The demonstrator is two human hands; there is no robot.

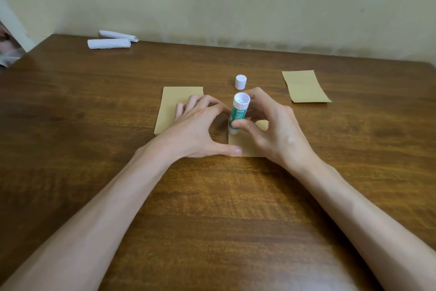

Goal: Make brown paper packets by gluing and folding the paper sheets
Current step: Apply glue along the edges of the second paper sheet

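On brown sheet (245, 146), uncapped green-white glue stick (238, 113)

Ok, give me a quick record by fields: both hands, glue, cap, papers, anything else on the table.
left hand: open, thumb pressing the near edge of the working sheet
right hand: grips the glue stick
glue stick: upright over the sheet, uncapped
cap: standing on the table, just behind the stick
brown stack: left of the sheet, partly under the left fingers
folded brown piece: far right, apart
white rolls: far left corner
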